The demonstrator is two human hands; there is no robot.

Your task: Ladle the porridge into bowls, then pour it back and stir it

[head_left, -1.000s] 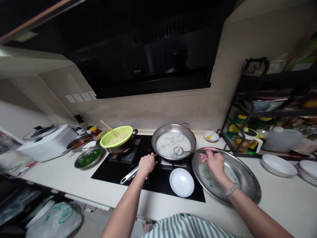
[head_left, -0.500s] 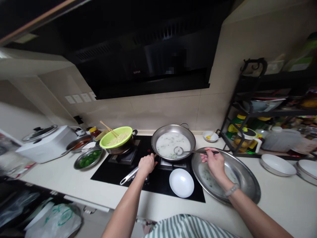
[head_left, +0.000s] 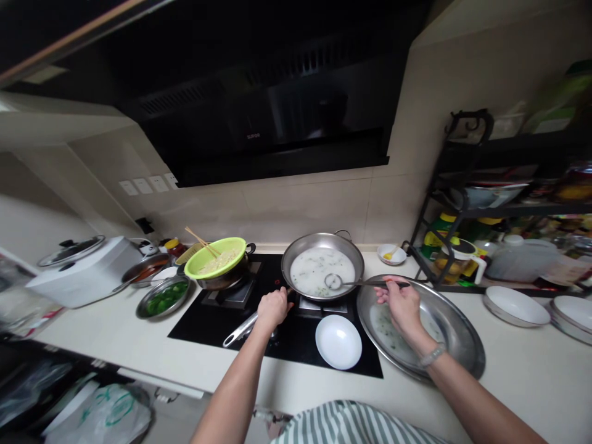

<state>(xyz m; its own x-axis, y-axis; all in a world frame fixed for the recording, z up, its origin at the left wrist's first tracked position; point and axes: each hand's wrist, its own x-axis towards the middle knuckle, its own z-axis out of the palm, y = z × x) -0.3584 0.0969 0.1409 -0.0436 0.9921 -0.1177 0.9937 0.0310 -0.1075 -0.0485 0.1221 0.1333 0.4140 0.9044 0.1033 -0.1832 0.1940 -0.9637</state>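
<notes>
My left hand (head_left: 274,308) is wrapped round the handle (head_left: 240,329) of a metal wok (head_left: 356,259) on the right side of the cooktop. Milky white liquid (head_left: 319,269) with small green bits fills the wok's bottom. In my right hand (head_left: 399,304) is the handle of a ladle (head_left: 333,282), whose bowl rests at the near side of the liquid. Below my right hand a large steel basin (head_left: 466,345) holds some cloudy liquid with dark bits. A white bowl (head_left: 338,342) stands on the cooktop between my hands, nearer to me than the wok.
A yellow-green colander (head_left: 192,264) of noodles with chopsticks sits on a pot at left. Beside it is a metal dish of greens (head_left: 165,297). A small dish (head_left: 391,254), a black rack (head_left: 430,213) and white bowls (head_left: 518,306) stand to the right. The range hood (head_left: 277,92) hangs above.
My view has shifted very slightly. Both hands, the wok and the ladle keep nearly the same places.
</notes>
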